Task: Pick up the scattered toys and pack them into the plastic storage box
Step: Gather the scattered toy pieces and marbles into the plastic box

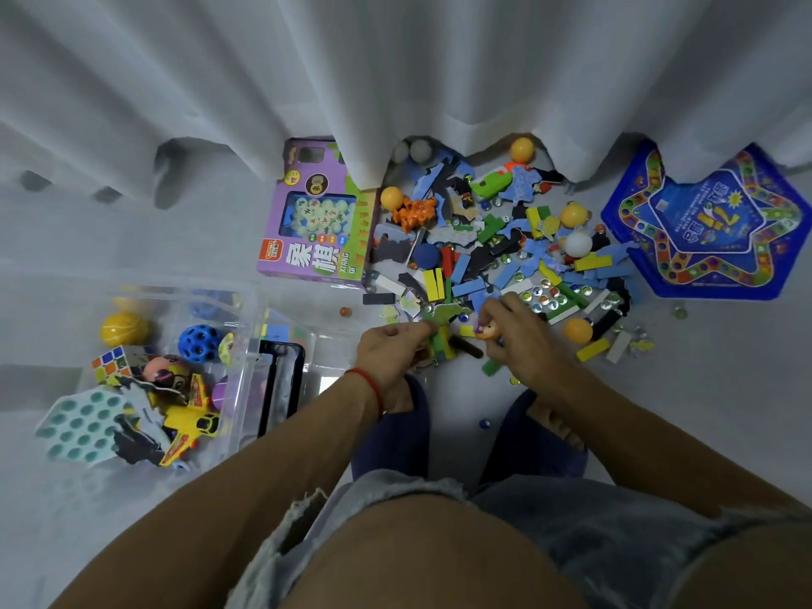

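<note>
A heap of scattered toys (505, 252) covers the floor ahead: coloured blocks, puzzle pieces, glass marbles, orange and white balls. My left hand (391, 353) is closed on a green puzzle piece (444, 314) and a few blocks at the heap's near edge. My right hand (514, 340) pinches a small orange-brown figure (488, 331). The clear plastic storage box (246, 345) stands at the left. It holds a yellow ball, a blue holed ball, a cube puzzle, a yellow toy plane and a teal tray.
A purple game box (316, 222) lies between the storage box and the heap. A blue star-shaped game board (703, 226) lies at the right. White curtains (395, 81) hang over the far side. My feet in dark slippers (395, 432) stand just behind my hands. Stray marbles dot the floor.
</note>
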Demonstrator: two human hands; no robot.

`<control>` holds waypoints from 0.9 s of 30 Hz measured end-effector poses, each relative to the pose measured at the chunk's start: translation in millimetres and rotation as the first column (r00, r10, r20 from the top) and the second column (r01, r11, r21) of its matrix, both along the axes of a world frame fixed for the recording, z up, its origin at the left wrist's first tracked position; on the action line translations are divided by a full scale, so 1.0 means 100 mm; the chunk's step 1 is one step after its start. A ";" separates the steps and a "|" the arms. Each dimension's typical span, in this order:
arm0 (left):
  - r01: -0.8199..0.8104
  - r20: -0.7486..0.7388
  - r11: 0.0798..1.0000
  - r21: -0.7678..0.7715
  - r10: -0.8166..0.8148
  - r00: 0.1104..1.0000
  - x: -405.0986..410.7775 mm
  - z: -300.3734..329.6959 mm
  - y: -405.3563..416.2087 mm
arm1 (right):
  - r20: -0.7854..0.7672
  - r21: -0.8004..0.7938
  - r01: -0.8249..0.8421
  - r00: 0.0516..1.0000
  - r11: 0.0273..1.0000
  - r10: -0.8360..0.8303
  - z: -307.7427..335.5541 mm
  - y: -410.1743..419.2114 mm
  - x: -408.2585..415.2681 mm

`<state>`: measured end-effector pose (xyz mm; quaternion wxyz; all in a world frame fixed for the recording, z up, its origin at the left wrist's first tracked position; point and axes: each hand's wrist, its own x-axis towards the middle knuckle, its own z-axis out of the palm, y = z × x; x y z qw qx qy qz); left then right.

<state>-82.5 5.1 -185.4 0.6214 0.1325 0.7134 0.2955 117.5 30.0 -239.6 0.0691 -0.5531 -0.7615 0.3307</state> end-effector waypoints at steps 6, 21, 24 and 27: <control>-0.168 0.312 0.985 -0.046 0.174 0.934 0.00 0.23 -0.07 | -0.136 -0.189 0.231 0.956 0.954 -0.258 0.25 -0.03 0.08; -0.600 0.629 0.782 0.168 0.384 0.676 -1.35 1.74 -0.73 | -0.219 -0.731 -0.078 0.968 0.678 -0.124 3.12 0.41 -1.10; -0.576 0.410 0.779 0.246 0.455 0.790 -1.94 1.77 -1.10 | -0.268 -0.703 -0.160 0.962 0.693 -0.050 3.27 0.26 -1.73; -0.537 0.112 0.801 0.264 0.527 0.842 -2.43 1.70 -1.44 | -0.336 -0.750 -0.243 0.941 0.615 -0.038 3.18 0.01 -2.39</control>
